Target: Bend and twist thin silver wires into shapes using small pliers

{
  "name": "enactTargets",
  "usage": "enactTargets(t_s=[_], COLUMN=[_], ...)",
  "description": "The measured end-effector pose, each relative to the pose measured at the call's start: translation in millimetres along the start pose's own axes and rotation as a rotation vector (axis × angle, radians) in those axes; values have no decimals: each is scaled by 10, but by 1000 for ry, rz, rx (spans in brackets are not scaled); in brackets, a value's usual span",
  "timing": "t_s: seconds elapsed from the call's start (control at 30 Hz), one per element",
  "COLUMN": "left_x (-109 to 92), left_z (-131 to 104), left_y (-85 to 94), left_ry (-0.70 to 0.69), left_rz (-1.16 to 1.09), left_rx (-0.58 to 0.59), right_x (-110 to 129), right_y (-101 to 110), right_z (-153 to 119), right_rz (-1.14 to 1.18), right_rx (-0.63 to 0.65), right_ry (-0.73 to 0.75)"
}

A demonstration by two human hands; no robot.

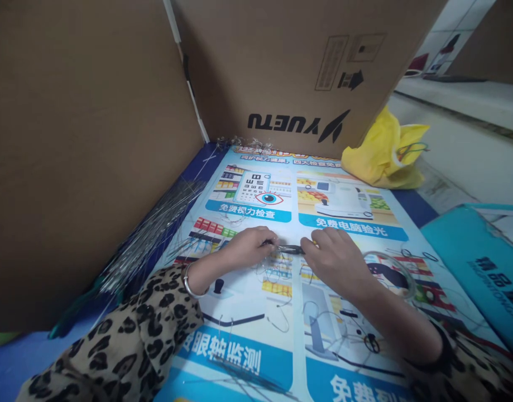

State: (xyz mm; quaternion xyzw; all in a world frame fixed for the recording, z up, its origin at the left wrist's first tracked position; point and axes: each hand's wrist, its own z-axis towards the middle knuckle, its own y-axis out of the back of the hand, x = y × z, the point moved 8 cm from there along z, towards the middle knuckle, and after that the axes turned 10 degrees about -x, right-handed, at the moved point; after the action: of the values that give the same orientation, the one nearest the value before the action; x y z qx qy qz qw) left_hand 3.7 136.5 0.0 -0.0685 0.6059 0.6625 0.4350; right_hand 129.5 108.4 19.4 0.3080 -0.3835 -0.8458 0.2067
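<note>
In the middle of the head view, my right hand (334,257) is closed around the handles of a pair of dark pliers (292,249). The jaws point left, toward my left hand (252,248). That hand is pinched shut on a thin wire at the tip of the pliers; its fingers hide most of it. Fine loops of wire (277,265) show just below the left fingertips. Both hands are above a printed poster (296,312) on the table.
A bundle of long thin wires (151,240) lies at left beside a tall cardboard box (273,67). Loose wires (252,374) lie near the front, and a wire coil (402,273) sits by my right forearm. At right are a yellow bag (382,156) and a blue box (469,257).
</note>
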Motion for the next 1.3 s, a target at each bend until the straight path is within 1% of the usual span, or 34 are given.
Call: enactTargets(t_s=[0.2, 0.37, 0.53, 0.77, 1.0, 1.1, 1.17, 1.3], left_x=[-48, -57, -46, 2, -13, -55, -105, -230], left_z=[6, 5, -5, -10, -17, -14, -12, -27], left_y=[18, 7, -12, -33, 15, 60, 104, 282], left_ry=[10, 18, -2, 29, 48, 1, -62, -225], left_rz=[44, 82, 105, 84, -43, -75, -80, -115], left_rx=[15, 32, 33, 8, -1, -25, -62, -245], right_x=[49, 85, 88, 43, 10, 2, -4, -9], right_y=[102, 126, 52, -108, -173, -181, -188, -199], right_z=[32, 54, 31, -49, -102, -107, -108, -107], right_rz=[-73, -44, -30, 90, 173, 177, 178, 176], right_rx=[-12, -19, 3, 118, 115, 111, 114, 120], right_ry=[23, 27, 4, -115, -183, -187, -192, -196])
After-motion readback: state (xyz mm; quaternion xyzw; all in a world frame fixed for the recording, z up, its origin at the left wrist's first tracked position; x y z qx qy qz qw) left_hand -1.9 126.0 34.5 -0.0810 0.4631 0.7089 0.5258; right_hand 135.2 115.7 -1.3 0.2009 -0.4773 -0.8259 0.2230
